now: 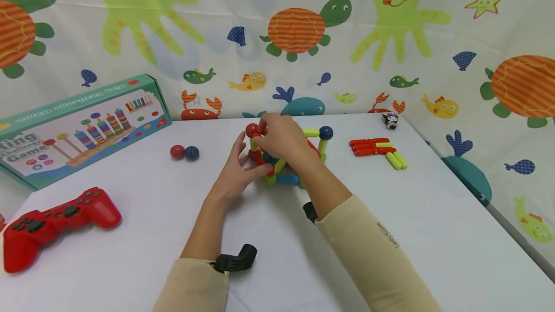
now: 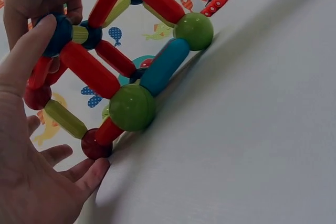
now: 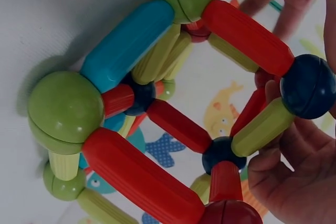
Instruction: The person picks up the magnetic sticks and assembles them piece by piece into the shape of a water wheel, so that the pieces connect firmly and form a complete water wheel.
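Colourful rod-and-ball frame (image 1: 299,158), apparently gripped, both hands (image 1: 260,155)

Toy box (image 1: 82,129): "ring", "Game", "3+" legible. Sleeve (image 1: 381,254): small print, unreadable.

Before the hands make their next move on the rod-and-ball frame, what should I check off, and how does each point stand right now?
1. Frame resting on the table: ok; its green balls sit on the surface.
2. Right hand has a grip on the frame's top: ok; fingers curl over it around a dark blue ball.
3. Left hand steadies the side: ok; straight fingers touch it.
4. Every joint seated: cannot tell; the hands hide several.
5. Spare rods within reach: ok; they lie right of the frame.
6. Loose red and blue balls available: ok; they lie left of it.
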A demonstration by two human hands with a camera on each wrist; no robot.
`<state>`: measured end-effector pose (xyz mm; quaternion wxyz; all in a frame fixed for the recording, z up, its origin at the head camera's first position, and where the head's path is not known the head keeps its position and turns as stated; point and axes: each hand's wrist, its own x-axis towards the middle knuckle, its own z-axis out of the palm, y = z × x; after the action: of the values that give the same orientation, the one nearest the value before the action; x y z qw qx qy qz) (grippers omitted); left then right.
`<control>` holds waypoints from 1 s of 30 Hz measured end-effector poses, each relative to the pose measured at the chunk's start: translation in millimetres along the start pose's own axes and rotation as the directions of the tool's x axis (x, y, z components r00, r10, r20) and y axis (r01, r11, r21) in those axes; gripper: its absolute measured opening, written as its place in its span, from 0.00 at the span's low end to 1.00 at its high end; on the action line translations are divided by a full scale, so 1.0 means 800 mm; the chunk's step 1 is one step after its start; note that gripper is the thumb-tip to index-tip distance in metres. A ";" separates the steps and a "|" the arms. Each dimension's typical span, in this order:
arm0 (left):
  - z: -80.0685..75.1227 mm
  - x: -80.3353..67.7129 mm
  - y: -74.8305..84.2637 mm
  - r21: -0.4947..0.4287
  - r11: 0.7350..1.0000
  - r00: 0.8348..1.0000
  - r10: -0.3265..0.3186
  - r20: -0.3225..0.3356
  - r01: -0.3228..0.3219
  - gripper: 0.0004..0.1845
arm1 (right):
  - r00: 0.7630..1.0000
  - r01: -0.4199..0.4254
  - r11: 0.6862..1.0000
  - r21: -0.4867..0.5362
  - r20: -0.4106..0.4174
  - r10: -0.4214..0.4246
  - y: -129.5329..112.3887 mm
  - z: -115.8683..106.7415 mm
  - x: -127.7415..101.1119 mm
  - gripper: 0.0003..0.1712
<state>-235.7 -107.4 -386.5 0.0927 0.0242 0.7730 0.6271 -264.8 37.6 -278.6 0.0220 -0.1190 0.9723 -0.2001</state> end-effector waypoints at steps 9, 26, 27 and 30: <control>0.007 0.003 0.007 0.055 0.997 0.998 0.054 -0.039 -0.051 0.61 | 1.000 0.000 1.000 0.019 -0.021 0.000 0.005 0.006 0.001 0.14; 0.015 0.011 0.010 0.053 0.989 0.986 0.145 -0.086 -0.141 0.63 | 0.999 0.040 0.999 0.012 -0.037 -0.039 0.011 0.003 -0.002 0.15; 0.015 0.011 0.010 0.051 0.989 0.986 0.143 -0.090 -0.139 0.63 | 0.998 0.047 0.999 0.026 -0.042 -0.046 0.013 -0.001 -0.003 0.14; 0.015 0.011 0.011 0.050 0.990 0.986 0.134 -0.101 -0.129 0.63 | 0.995 0.073 0.992 0.104 -0.078 -0.065 0.024 -0.018 -0.008 0.13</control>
<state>-242.8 -92.6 -381.5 0.0101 0.0443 0.7868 0.6155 -264.5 61.7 -273.2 -0.0146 -0.1436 0.9556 -0.2567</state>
